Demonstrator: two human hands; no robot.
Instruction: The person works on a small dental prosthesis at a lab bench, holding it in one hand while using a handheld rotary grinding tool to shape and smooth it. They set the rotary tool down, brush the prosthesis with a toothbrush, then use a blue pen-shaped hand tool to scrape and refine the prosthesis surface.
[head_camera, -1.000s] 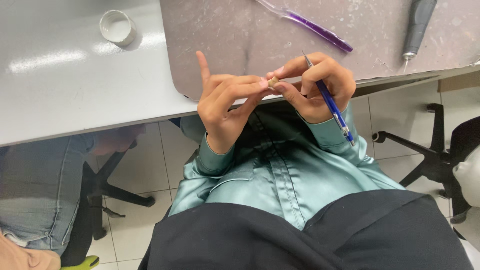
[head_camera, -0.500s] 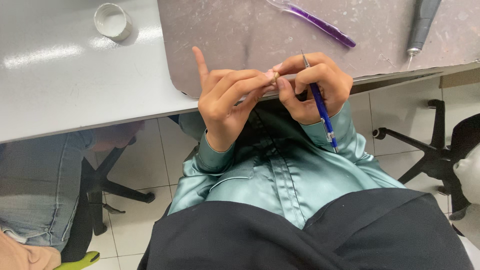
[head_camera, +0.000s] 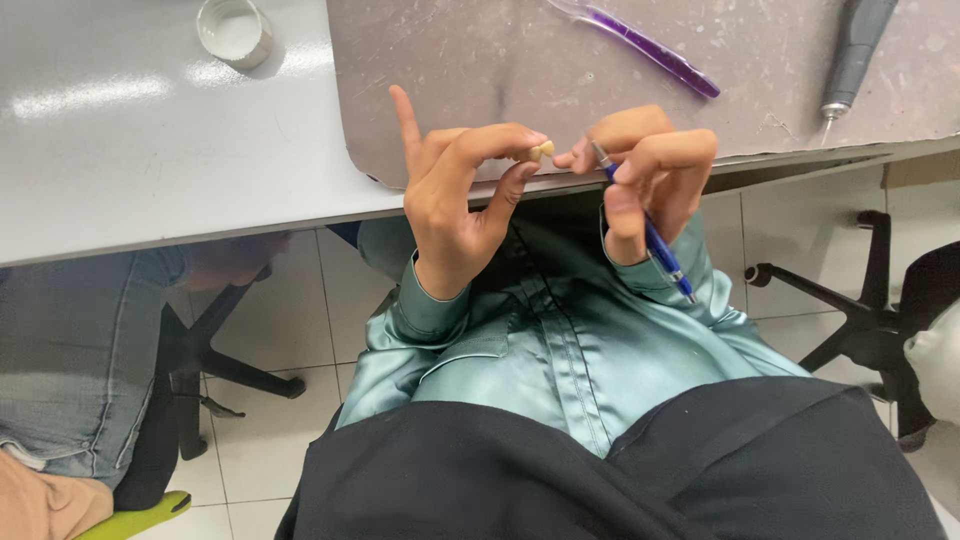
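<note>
**Small tooth-like piece held between both hands at the table's near edge**

The piece (head_camera: 541, 151), small, cream-coloured and tooth-shaped, is pinched between the thumb and forefinger of the left hand (head_camera: 455, 195). It sits at the fingertips, just over the near edge of the grey mat (head_camera: 450, 60), and is too small for its long axis to be read. The left little finger points up and away from the grip.

The right hand (head_camera: 645, 165) is just beside the piece, on its right. This hand grips a blue-handled tool (head_camera: 650, 235) in a pen hold. The tool's long axis runs from the metal tip, at the piece, down and to the right toward the person's body. The tip appears to touch or nearly touch the piece; contact cannot be confirmed. The left hand carries the piece; the right hand carries only the tool.

On the mat, toward its far edge, lie a purple tool (head_camera: 650, 50) and, near the far right corner, a grey handpiece (head_camera: 850, 60). The mat lies on a pale table (head_camera: 150, 150). A small white jar (head_camera: 233, 30) stands on the table left of the mat, well apart from the hands.

Below the table edge: a tiled floor, black chair bases (head_camera: 850, 300), and another person's leg in jeans (head_camera: 70, 360) at the left.
</note>
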